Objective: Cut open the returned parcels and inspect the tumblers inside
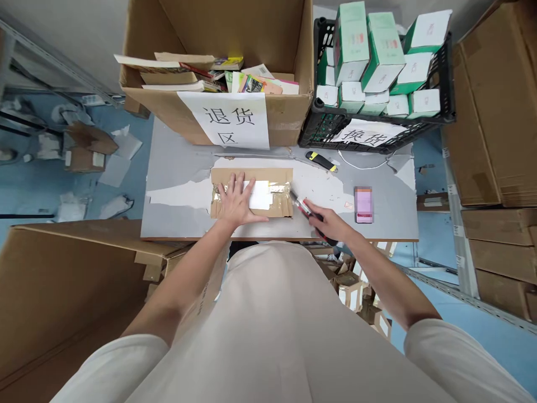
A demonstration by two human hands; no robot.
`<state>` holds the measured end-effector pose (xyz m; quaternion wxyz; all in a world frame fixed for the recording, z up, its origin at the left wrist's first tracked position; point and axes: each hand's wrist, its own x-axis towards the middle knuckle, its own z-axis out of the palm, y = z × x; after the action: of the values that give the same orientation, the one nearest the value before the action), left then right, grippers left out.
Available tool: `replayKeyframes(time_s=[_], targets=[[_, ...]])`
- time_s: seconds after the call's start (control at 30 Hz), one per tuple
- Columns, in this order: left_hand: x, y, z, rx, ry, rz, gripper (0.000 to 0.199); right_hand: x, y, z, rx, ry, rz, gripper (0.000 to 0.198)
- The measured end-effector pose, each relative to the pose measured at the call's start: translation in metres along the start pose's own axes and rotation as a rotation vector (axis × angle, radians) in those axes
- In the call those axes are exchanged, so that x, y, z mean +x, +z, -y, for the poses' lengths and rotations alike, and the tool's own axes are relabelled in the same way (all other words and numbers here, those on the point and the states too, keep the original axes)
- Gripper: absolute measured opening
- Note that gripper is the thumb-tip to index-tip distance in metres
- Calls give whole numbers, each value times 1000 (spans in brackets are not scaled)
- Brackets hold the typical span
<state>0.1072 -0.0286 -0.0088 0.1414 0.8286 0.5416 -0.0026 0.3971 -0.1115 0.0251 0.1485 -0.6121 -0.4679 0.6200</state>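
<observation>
A flat cardboard package (281, 211) with clear tape and a white label lies on the table in front of me. My left hand (237, 202) rests flat on its left part, fingers spread. In my right hand (327, 223) is a utility knife (302, 205) with a black and red handle. Its blade end points up and left, at the package's right edge; whether it touches the tape I cannot tell. A second utility knife (321, 161), black and yellow, lies behind and to the right of the package.
On the grey table (176, 218) a phone (363, 205) lies to the right. Along the back stand a large carton (163, 112) of books and a black crate (310, 126) of green-white boxes. Another open carton (75, 302) sits low at the left; stacked cartons (499, 235) stand right.
</observation>
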Motion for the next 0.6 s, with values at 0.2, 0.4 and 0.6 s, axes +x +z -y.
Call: replayKeyframes(time_s=[0.2, 0.4, 0.6], targets=[[-1, 2, 0, -39, -25, 4, 125, -6, -12, 2, -108, 25, 70, 67], [-3, 4, 1, -49, -31, 10, 126, -13, -20, 12, -113, 57, 139, 67], [-2, 5, 4, -22, -5, 13, 126, -26, -11, 11, -63, 78, 95, 66]])
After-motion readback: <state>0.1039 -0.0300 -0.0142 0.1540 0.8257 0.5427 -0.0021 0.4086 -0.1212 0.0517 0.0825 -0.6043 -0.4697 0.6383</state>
